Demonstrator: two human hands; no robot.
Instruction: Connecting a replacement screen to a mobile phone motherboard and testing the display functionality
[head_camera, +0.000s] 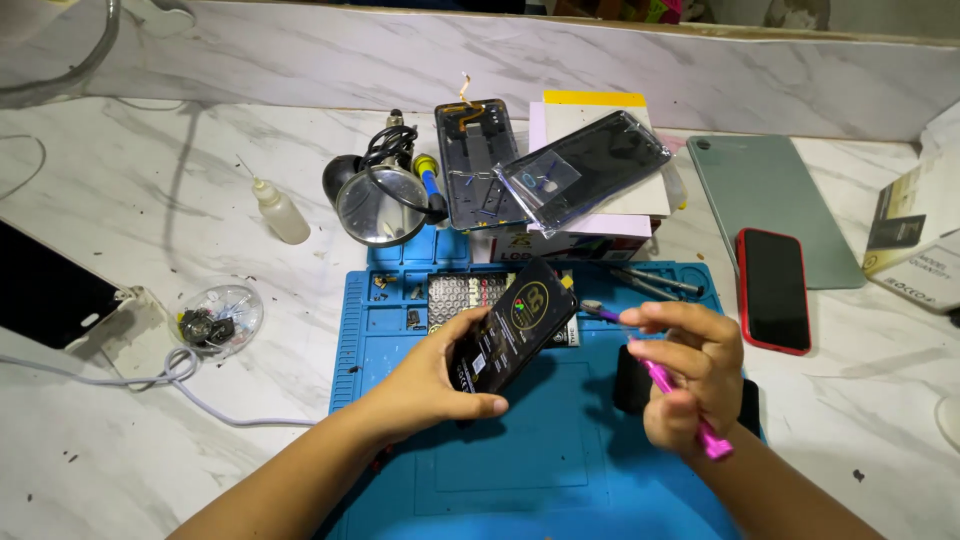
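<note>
My left hand (440, 385) grips a black phone (512, 325) by its lower edge and holds it tilted above the blue work mat (560, 470). The phone's dark face carries a round coloured sticker. My right hand (690, 375) is closed around a pink pry tool (690, 412) whose purple tip (592, 311) sits just right of the phone's upper edge; contact cannot be told. A small black object (632, 380) lies on the mat under my right hand.
Behind the mat stand a magnifier (382, 205), a phone frame (475, 160), a bagged phone back (585, 170) on a box, tweezers (650, 283), and a small glue bottle (280, 212). A red phone (773, 290) and grey tablet (770, 205) lie right. A parts dish (218, 318) sits left.
</note>
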